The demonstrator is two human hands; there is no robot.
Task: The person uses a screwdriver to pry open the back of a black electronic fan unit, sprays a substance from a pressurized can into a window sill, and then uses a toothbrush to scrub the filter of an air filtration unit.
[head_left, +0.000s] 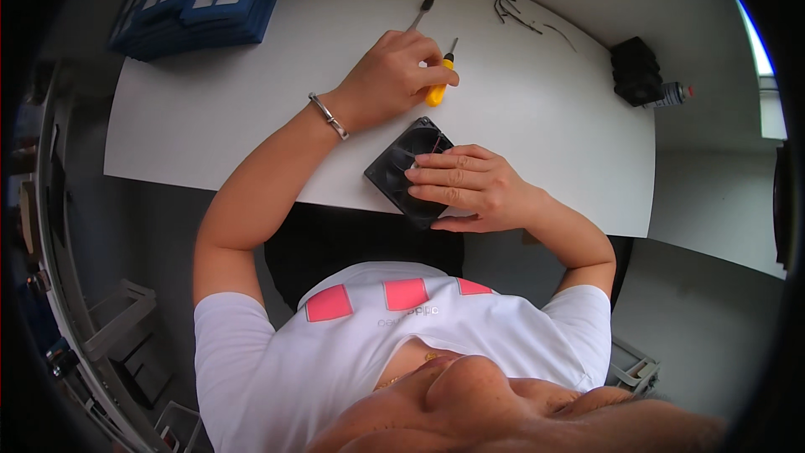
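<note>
My left hand point(405, 71), with a metal bangle on its wrist, has its fingers closed on a yellow-handled screwdriver point(435, 94), whose thin shaft points away from me. Just behind that hand is a thin tool with a black brush-like head point(426, 5); its lower end is hidden by my fingers. Near the table's front edge, a square black fan point(392, 173) sits turned at an angle. My right hand point(470, 187) grips it, fingers across the top and thumb along the lower side, covering much of its middle.
The white table point(184, 117) holds a stack of blue padded items point(214, 0) at back left, loose black strips point(503, 8) at the back, and black blocks point(634, 71) beside a spray can point(671, 94) at the right edge. A rack point(117, 310) stands left.
</note>
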